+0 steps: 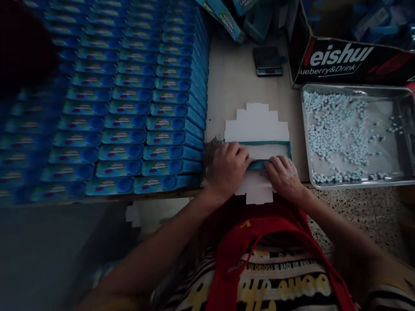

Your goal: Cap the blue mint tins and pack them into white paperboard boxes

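A partly folded cardboard box [257, 130] lies at the front edge of the table, its white stepped flaps spread to the far and near sides. Blue-green walls stand around its white inner floor. My left hand [228, 166] is closed on the near wall at the left, fingers bent over the edge. Gripping the same wall a little to the right is my right hand [284, 173], its fingers curled over the top. Both thumbs are mostly hidden. Beside my left hand is a crumpled clear plastic piece [211, 157], partly covered.
Rows of blue packs [129, 95] fill the left of the table. On the right stands a metal tray [356, 186] with small pale-blue and white candies. Behind it is a black carton [343, 65]. A small dark scale [267, 60] sits at the back.
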`<state>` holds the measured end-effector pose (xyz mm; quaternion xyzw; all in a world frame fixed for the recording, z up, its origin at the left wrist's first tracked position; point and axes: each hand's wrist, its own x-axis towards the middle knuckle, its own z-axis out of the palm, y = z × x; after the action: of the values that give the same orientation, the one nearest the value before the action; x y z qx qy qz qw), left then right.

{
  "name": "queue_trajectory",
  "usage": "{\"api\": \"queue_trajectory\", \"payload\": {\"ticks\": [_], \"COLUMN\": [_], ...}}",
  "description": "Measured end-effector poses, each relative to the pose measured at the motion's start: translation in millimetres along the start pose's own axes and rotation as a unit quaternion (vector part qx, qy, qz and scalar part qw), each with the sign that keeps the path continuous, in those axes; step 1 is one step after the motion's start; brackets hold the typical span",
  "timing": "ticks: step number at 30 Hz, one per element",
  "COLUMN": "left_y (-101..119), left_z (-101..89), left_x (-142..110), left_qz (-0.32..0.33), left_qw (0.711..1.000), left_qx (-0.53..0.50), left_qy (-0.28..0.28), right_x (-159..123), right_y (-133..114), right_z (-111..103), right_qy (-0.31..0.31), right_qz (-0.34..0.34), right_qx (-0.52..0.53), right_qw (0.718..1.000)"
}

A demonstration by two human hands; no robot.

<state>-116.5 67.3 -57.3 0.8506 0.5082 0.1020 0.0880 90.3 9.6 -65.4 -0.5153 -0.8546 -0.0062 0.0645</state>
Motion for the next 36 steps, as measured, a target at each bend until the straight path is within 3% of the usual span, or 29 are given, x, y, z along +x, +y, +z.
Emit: {"api": "queue_trajectory", "payload": {"ticks": [5,7,17,21,23,25,27,28,30,33,36], "left_y": [4,8,-7,-13,-16,-18,-19,-20,-21,-24,-29], "left_z": [10.0,14.8,23.4,25.3,25.4,24.1,21.9,21.2,22.0,29.5,37.1], "left_x": [-33,-37,-15,-14,-20,-29,-38,-42,-44,-35,-15], "left_qz": [0.06,0.07,0.066,0.077,0.104,0.139,0.15,0.138,0.093,0.031,-0.025], "left_qw": [0.998,0.997,0.993,0.994,0.994,0.98,0.946,0.933,0.929,0.95,0.961], "left_qx": [0.006,0.02,0.053,0.038,0.035,0.03,0.008,-0.01,-0.053,-0.105,-0.128], "left_qy": [0.02,0.004,-0.078,-0.071,0.001,0.14,0.287,0.333,0.354,0.292,0.245], "right_x": [-5,-2,21,6,-8,-20,-19,-11,26,123,230], "right_y": [-9,-10,-17,-8,-2,8,27,41,79,155,225], "right_z": [1,-3,6,-4,-15,-33,-57,-71,-102,-144,-177], "right_qy": [-0.011,-0.034,-0.089,-0.1,-0.104,-0.089,-0.04,-0.004,0.077,0.159,0.198], "right_qz": [0.032,0.038,0.123,0.072,0.021,-0.016,-0.022,-0.01,0.04,0.116,0.173], "right_qx": [-0.013,-0.015,-0.019,0.013,0.028,0.027,0.011,-0.002,-0.031,-0.063,-0.079], "right_qw": [0.999,0.999,0.988,0.992,0.994,0.996,0.999,1.0,0.996,0.978,0.962]}}
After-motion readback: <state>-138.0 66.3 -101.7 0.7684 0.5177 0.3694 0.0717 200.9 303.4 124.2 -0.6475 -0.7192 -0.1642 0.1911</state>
